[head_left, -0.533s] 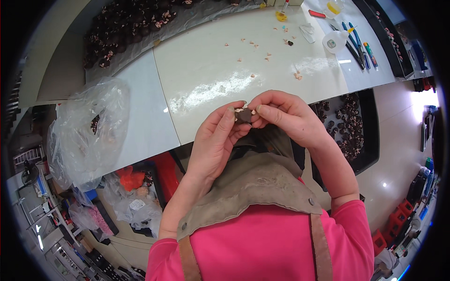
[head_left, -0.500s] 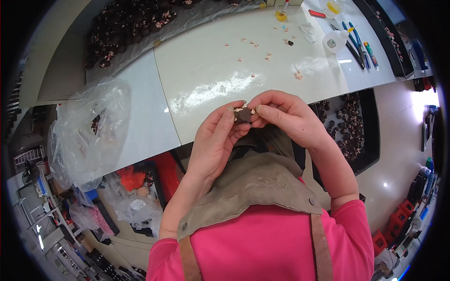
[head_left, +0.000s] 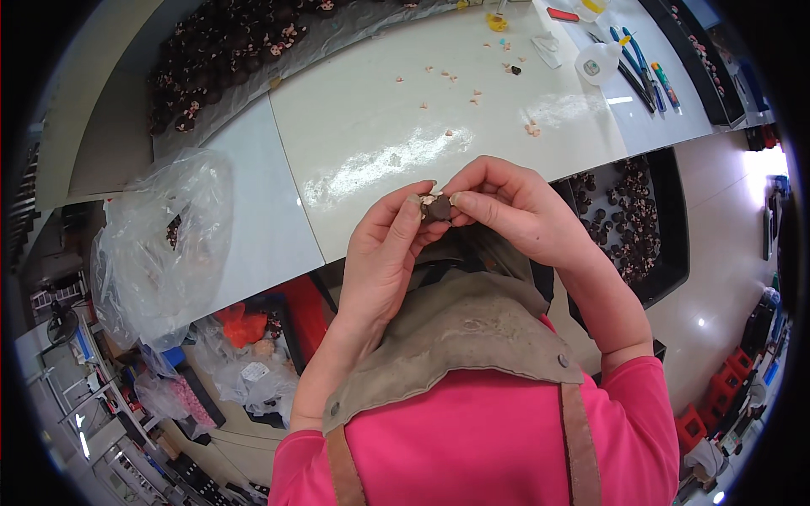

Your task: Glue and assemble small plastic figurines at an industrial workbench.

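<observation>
Close above my lap, just off the near table edge, a small rounded dark brown piece (head_left: 436, 210) with pale pinkish bits on its upper side is held between my two hands. My left hand (head_left: 386, 240) grips it with the thumb on the near left and the fingers curled behind and under. From the right, my right hand (head_left: 516, 207) closes thumb and forefinger against the piece's edge; what lies exactly between those tips is hidden. Similar pale pink crumbs (head_left: 531, 129) are scattered over the white tabletop (head_left: 363, 126), with one dark bit (head_left: 515, 70) among them.
Many dark pieces lie heaped on a plastic sheet (head_left: 253, 88) at the far left. A clear bag (head_left: 160, 244) hangs over the left edge. Pliers (head_left: 643, 72), a white squeeze bottle (head_left: 597, 64) and a pen (head_left: 665, 87) lie far right. Below right sits a black tray (head_left: 671, 228) of dark pieces.
My right thumb and forefinger have shifted slightly at the piece, and pale bits now stand up more on its top. The whole view has moved a little.
</observation>
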Motion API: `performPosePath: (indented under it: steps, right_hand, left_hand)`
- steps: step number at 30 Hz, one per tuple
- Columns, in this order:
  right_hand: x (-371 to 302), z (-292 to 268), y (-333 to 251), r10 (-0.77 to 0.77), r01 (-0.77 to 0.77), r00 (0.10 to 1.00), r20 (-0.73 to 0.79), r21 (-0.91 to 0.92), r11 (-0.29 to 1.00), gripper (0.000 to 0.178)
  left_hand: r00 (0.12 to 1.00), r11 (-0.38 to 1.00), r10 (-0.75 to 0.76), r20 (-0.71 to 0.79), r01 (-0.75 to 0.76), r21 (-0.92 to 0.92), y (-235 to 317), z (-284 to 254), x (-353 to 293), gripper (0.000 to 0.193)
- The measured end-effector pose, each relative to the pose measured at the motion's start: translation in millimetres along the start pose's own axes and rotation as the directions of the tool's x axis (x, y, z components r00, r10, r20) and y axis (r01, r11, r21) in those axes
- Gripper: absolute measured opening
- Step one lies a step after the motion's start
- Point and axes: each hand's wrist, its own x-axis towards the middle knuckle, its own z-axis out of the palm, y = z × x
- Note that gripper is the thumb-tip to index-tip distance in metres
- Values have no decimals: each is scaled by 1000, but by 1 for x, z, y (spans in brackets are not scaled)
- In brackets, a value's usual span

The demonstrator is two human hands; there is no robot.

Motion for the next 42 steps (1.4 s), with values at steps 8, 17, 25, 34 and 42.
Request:
performPosePath:
  steps: [8, 17, 25, 34, 42]
  right_hand:
    - [1, -2, 1, 41, -41, 999, -5, 38, 998, 17]
    - [1, -2, -1, 51, -50, 999, -16, 54, 997, 17]
    - [1, -3, -2, 62, -62, 998, -15, 46, 997, 17]
    - [2, 0, 9, 15, -12, 1000, -27, 110, 994, 12]
    - [-3, 12, 23, -386, 315, 916, -110, -400, 861, 10]
  left_hand:
    - [1000, 998, 16, -25, -14, 65, -1, 3, 0, 36]
    - [999, 1000, 17, -39, -17, 12, -2, 3, 0, 34]
    - [1000, 999, 17, -26, -16, 28, -2, 4, 0, 35]
    - [1000, 999, 13, -15, -13, 32, 0, 4, 1, 37]
    - [1000, 1000, -24, -16, 24, 1, 1, 3, 1, 36]
